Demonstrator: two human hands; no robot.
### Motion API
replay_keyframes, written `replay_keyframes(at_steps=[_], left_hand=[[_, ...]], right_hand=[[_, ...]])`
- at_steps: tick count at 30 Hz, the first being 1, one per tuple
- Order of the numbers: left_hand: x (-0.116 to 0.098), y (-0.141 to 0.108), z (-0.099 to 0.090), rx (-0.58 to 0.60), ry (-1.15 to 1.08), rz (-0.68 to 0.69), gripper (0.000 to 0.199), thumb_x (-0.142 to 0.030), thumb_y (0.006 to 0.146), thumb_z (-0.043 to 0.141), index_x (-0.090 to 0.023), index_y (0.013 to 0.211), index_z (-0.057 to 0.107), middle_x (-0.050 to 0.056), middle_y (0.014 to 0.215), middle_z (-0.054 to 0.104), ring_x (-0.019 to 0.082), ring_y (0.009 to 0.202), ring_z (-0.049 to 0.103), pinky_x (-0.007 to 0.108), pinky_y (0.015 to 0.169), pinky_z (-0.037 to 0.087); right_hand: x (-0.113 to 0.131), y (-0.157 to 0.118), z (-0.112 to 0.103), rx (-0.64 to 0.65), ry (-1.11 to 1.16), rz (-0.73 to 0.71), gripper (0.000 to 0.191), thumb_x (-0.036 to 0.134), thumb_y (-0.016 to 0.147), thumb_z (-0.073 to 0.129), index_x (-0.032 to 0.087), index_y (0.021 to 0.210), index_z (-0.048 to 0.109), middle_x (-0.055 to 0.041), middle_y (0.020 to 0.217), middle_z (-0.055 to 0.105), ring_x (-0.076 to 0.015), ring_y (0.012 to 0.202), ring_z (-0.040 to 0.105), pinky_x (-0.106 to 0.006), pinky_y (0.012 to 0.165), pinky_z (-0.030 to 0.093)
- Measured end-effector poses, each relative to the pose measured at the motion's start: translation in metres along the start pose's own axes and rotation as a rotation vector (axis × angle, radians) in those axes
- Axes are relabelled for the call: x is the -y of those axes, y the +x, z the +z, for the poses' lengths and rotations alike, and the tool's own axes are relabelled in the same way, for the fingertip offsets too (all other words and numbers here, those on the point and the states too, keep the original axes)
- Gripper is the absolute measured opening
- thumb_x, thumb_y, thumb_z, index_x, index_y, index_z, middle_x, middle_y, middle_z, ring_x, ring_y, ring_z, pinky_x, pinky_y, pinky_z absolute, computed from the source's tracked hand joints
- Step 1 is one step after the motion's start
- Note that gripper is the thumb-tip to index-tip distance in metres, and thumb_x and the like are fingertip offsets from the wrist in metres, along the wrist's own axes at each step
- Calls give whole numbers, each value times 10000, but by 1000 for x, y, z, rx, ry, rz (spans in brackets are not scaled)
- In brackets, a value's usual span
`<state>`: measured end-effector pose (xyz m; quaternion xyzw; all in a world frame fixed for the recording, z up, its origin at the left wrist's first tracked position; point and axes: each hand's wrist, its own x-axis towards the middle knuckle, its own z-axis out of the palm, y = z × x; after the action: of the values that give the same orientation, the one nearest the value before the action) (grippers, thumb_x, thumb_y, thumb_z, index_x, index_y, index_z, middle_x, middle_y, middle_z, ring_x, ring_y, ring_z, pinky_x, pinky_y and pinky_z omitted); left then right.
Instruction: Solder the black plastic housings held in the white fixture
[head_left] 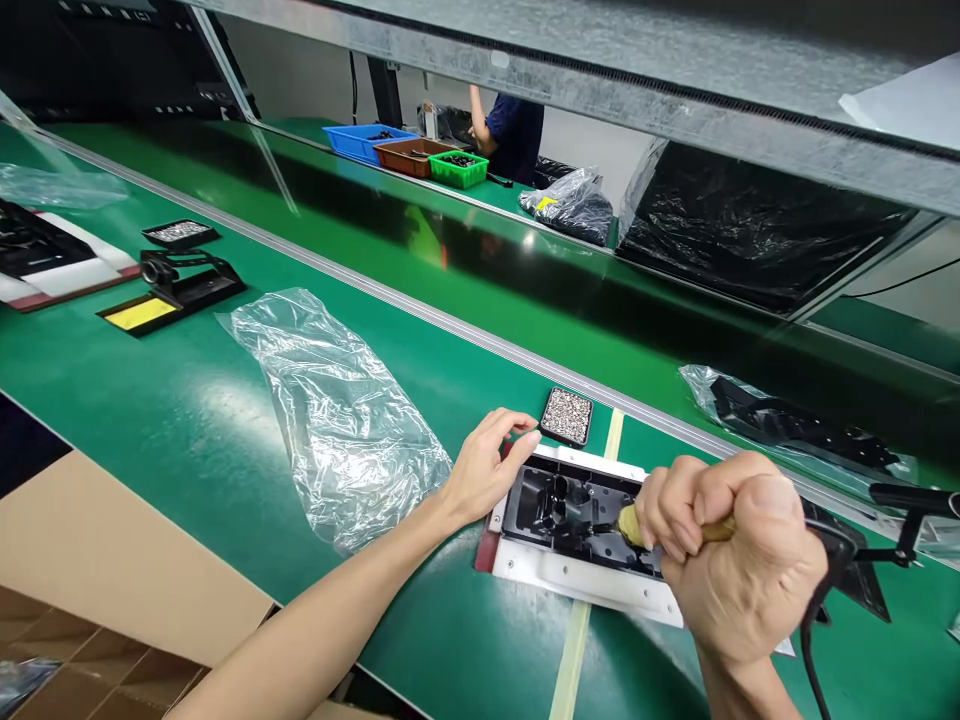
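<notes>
My right hand [742,550] is wrapped around the yellowish handle of a soldering iron [630,524], its tip pointing down into a black plastic part [544,510]. That part lies in a white fixture [555,572] with dark red end pieces. My left hand [491,460] rests at the fixture's upper left corner, thumb and fingers bent with a gap between them. Just beyond its fingertips is a small black tray [568,416] full of tiny metal pieces. My right hand hides the fixture's right end. A black cable [810,640] hangs beside my right wrist.
A clear plastic bag [337,420] lies left of my left arm. Farther left stand a soldering iron stand [180,285] and another fixture [60,255]. Bagged black parts [802,425] are at right. Across the green belt, a person [514,130] sits near bins [457,172]. A metal shelf [600,90] hangs overhead.
</notes>
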<state>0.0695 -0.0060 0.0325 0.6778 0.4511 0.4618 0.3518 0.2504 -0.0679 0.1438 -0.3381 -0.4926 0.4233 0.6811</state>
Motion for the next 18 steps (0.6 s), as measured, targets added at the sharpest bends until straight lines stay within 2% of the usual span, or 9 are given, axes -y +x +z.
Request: replay_keyframes(at_steps=[4, 9, 18], left_hand=[[0, -2, 7, 50, 7, -1, 210, -360, 1045, 558, -199, 1149, 645, 66, 1145, 627, 230, 1073, 583, 322, 876, 485], [4, -3, 15, 74, 35, 17, 210, -358, 1051, 557, -199, 1164, 636, 65, 1115, 628, 231, 1036, 570, 322, 824, 488], [3, -3, 22, 55, 89, 85, 150, -313, 1056, 554, -206, 1133, 626, 41, 1076, 633, 232, 1010, 554, 374, 894, 447]], right_hand=[[2, 0, 2, -8, -22, -21, 416, 405, 1025, 510, 188, 671, 483, 41, 504, 384, -95, 424, 370, -220, 396, 350], [5, 3, -2, -36, -32, -29, 406, 357, 1038, 451, 192, 668, 468, 48, 487, 359, -91, 399, 334, -217, 373, 350], [12, 5, -3, -19, -47, -17, 428, 407, 1013, 468, 193, 644, 449, 56, 468, 344, -92, 381, 322, -214, 360, 359]])
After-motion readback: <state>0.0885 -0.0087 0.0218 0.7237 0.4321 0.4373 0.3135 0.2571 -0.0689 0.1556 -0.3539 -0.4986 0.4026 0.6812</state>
